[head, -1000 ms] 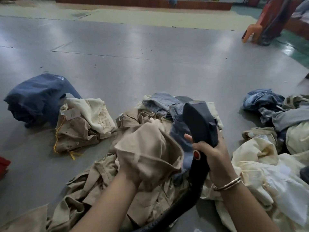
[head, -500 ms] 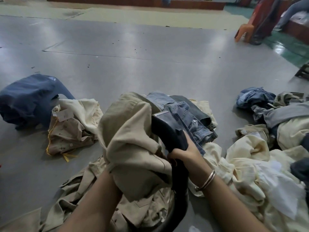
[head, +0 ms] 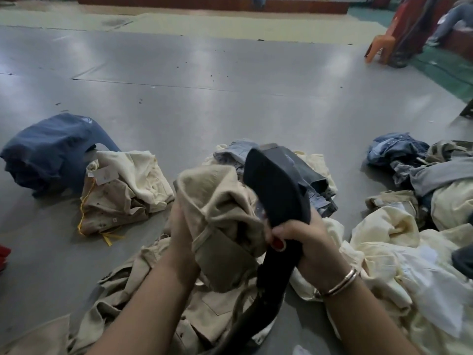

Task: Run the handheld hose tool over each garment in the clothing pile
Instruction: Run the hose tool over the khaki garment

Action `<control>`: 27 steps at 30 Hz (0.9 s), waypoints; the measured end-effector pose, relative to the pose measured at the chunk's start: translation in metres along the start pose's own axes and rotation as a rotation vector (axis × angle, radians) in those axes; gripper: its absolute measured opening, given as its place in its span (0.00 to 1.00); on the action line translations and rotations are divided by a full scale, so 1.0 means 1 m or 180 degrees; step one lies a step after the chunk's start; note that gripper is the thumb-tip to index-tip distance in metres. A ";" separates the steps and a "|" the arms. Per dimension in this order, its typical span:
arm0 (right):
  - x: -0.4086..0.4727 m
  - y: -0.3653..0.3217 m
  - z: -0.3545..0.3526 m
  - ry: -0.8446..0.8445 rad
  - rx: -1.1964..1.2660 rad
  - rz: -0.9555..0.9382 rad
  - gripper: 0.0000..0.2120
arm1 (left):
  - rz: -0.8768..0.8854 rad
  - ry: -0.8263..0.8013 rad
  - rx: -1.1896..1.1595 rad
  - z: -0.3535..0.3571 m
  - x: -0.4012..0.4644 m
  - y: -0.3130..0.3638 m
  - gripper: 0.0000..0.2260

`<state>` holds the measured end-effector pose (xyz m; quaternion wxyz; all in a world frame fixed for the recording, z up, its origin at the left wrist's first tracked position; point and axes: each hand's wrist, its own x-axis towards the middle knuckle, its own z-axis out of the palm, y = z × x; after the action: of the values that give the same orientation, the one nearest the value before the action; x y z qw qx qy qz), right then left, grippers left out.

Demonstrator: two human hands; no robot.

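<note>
My right hand (head: 303, 238) grips the handle of the black handheld hose tool (head: 275, 185), whose head stands up and tilts left against a khaki garment (head: 220, 201). That garment is bunched up and lifted off the floor, with my left hand (head: 180, 226) gripping it from the left side. The tool's black hose (head: 258, 303) trails down toward me over more khaki clothes (head: 153, 303) on the floor. Denim pieces (head: 317, 185) lie just behind the tool.
A navy garment (head: 51, 149) and a cream and tan heap (head: 122, 185) lie on the grey floor to the left. A pile of cream, grey and denim clothes (head: 422, 201) fills the right side. An orange chair (head: 381, 44) stands far back right.
The tool's head has risen from behind the khaki garment and now stands above it. My left hand has pulled the bunched khaki cloth lower and closer.
</note>
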<state>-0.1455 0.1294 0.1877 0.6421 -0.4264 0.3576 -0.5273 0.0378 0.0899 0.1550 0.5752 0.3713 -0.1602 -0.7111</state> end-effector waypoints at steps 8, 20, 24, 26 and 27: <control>0.007 -0.008 -0.015 0.0918 0.0014 -0.0432 0.25 | 0.0824 0.1525 0.2853 -0.014 0.015 -0.018 0.12; 0.003 -0.006 -0.014 0.0374 0.0024 -0.0547 0.27 | 0.1605 -0.0238 0.4010 0.017 0.003 -0.044 0.05; 0.002 -0.009 -0.031 0.0375 -0.0138 -0.0242 0.27 | 0.0747 0.0137 0.2313 0.021 0.005 -0.033 0.11; 0.002 -0.007 -0.033 0.0382 -0.0443 -0.0028 0.28 | 0.0389 0.0152 0.1918 0.020 0.004 -0.034 0.11; 0.003 -0.006 -0.033 0.0378 -0.0633 0.0021 0.28 | 0.0237 0.0170 0.1714 0.023 0.004 -0.034 0.11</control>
<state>-0.1774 0.1206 0.1803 0.5760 -0.4548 0.4469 -0.5115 -0.0020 0.0914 0.1468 0.4855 0.5233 -0.3418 -0.6112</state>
